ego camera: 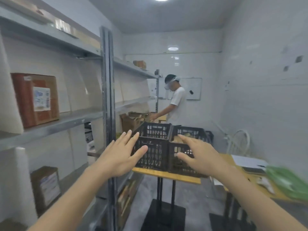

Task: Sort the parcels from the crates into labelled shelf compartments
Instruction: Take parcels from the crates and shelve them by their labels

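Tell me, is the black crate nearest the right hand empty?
Not empty: the crate holds brown parcels, seen over its rim just beyond the right hand.

The left hand (120, 155) and the right hand (202, 156) are bare, with long slim fingers. Behind them the left forearm (75, 197) and the right forearm (250, 197) are bare too.

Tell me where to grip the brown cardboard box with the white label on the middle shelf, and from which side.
Probably from the open front of the grey metal shelf: left hand on the top edge of the brown cardboard box, right hand on its right side. It stands upright, label outward, with space above and to its right; a white divider crowds its left.
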The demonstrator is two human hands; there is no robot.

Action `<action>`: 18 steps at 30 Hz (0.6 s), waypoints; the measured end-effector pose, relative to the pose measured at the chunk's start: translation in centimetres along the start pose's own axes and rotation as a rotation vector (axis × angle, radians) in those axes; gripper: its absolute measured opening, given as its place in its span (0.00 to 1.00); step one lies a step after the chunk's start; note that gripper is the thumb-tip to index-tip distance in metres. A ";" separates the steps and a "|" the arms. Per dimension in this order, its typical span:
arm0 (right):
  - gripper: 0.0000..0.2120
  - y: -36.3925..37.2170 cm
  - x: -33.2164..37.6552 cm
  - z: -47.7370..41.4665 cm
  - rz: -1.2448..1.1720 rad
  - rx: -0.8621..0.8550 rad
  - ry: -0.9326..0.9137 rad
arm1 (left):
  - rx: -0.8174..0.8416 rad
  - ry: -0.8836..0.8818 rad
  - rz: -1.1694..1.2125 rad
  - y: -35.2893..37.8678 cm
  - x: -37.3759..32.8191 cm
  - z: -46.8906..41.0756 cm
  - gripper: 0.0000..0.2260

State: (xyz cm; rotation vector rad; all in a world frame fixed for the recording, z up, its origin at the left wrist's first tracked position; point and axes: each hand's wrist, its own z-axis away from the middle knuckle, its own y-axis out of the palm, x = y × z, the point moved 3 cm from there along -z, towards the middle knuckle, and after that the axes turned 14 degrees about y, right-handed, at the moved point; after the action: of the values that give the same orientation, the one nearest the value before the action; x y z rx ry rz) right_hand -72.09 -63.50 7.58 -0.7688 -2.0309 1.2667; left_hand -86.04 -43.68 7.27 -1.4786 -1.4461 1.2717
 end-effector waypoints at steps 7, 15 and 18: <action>0.32 3.1 -9.6 -7.7 0.057 0.049 0.168 | 0.071 0.117 0.005 6.1 -0.4 -13.9 0.35; 0.32 8.9 -16.8 -19.4 0.091 0.121 0.330 | 0.068 0.217 0.087 12.2 3.6 -29.9 0.33; 0.31 10.3 -18.9 -24.7 0.095 0.097 0.376 | 0.106 0.255 0.097 14.0 5.1 -36.4 0.32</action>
State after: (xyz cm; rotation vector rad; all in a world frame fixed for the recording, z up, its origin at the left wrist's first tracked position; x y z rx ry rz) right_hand -39.82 -59.99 3.14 -0.9842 -1.6382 1.1614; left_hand -47.91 -35.15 3.18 -1.5904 -1.1369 1.1507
